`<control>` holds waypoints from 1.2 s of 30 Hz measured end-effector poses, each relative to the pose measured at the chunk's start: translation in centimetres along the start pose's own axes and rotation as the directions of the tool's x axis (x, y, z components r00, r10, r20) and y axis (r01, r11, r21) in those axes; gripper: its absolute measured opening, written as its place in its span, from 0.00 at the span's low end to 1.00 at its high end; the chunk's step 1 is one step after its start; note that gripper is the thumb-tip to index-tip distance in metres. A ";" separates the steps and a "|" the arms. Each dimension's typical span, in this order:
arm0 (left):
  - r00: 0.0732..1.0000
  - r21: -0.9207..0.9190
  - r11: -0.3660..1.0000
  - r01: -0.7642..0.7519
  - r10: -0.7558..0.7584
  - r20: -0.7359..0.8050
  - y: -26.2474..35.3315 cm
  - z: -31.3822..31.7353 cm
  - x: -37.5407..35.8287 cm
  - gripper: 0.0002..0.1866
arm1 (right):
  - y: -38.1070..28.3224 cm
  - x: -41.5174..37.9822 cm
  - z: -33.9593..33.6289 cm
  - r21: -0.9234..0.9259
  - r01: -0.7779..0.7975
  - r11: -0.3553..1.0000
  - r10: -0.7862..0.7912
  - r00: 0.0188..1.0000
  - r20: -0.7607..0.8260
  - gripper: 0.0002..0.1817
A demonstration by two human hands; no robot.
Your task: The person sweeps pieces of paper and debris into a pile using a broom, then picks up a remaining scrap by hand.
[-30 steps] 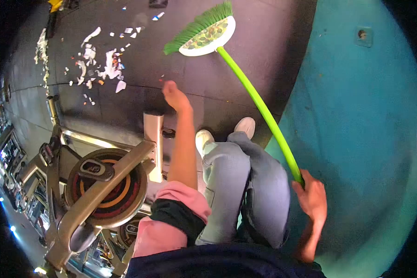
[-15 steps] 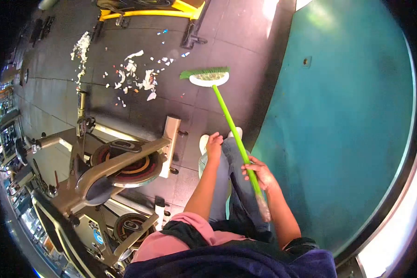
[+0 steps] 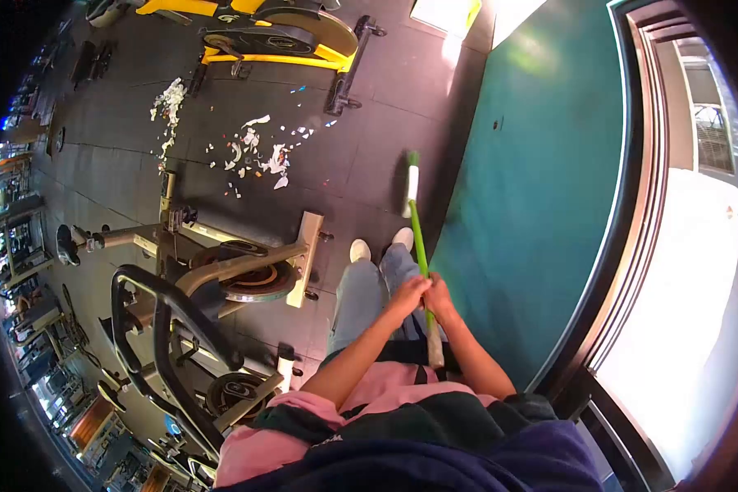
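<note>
A broom (image 3: 419, 234) with a bright green handle stretches away from my body, its pale, worn end near my waist. My right hand (image 3: 439, 297) is closed around the handle. Against it, my left hand (image 3: 412, 292) has its fingers closed at the same stretch of handle, partly hiding the grip. The white and green broom head (image 3: 412, 187) is turned edge-on and a little blurred, over the dark floor near the foot of the teal wall. Scraps of white litter (image 3: 277, 157) lie scattered on the floor to the left of the broom head.
A longer heap of white scraps (image 3: 169, 105) lies farther left. An exercise bike (image 3: 246, 266) stands close on my left, and a yellow-framed bike (image 3: 279, 57) stands ahead. The teal wall (image 3: 533, 205) runs along my right, with a bright window (image 3: 672, 271) beyond it.
My left hand has moved right onto the broom handle beside my right hand. The broom head has swung right toward the wall and turned from broadside to edge-on. The view has shifted.
</note>
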State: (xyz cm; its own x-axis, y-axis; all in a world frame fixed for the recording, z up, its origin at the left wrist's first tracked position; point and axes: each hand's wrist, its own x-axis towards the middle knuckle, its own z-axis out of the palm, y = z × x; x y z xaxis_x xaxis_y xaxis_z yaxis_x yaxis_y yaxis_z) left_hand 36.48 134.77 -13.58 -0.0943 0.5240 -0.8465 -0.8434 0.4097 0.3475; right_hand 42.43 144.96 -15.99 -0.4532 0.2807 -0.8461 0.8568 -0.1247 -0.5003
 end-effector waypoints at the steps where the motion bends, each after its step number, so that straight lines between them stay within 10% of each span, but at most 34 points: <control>1: 1.000 0.001 1.000 -0.001 0.001 -0.001 0.3 0.9 -1.5 0.32 | 0.5 0.3 -0.1 -0.268 0.111 0.957 -0.130 0.990 -0.056 0.16; 5: 0.925 0.422 0.882 -0.209 0.319 -0.208 -1.7 2.1 -3.6 0.40 | 1.6 4.8 1.8 -0.411 0.005 0.912 -0.083 0.982 -0.172 0.18; 7: 0.994 -0.298 0.954 -0.011 -0.022 -0.105 0.6 1.1 -6.2 0.37 | 4.1 8.3 4.2 -0.364 0.083 0.928 -0.160 0.970 -0.186 0.15; 9: 0.998 -0.347 0.937 0.027 -0.046 -0.046 0.7 -2.3 -6.2 0.37 | 3.2 10.3 7.5 -0.174 -0.045 0.984 0.058 0.996 0.066 0.15; 17: 0.822 -0.327 0.878 -0.350 0.120 -0.557 0.4 -10.4 -7.4 0.38 | -5.4 10.3 21.6 -0.087 0.158 0.984 -0.130 0.955 0.265 0.17; 22: 0.831 -0.263 0.923 -0.282 0.098 -0.548 2.4 -7.8 -9.7 0.41 | -8.0 7.9 20.1 0.117 0.148 0.982 -0.184 0.893 0.412 0.26; 36: 0.978 -0.456 0.880 -0.132 0.041 -0.202 2.4 -5.3 -7.4 0.37 | -4.1 7.9 10.5 -0.393 0.026 0.919 -0.038 0.999 -0.022 0.20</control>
State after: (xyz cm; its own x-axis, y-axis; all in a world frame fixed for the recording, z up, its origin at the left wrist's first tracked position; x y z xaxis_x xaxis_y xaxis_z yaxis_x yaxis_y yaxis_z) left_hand 32.33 127.91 -8.59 -0.2341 0.3786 -0.8954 -0.9712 -0.0492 0.2331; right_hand 32.80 137.64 -22.55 -0.4797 0.3057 -0.8224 0.8724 0.2668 -0.4096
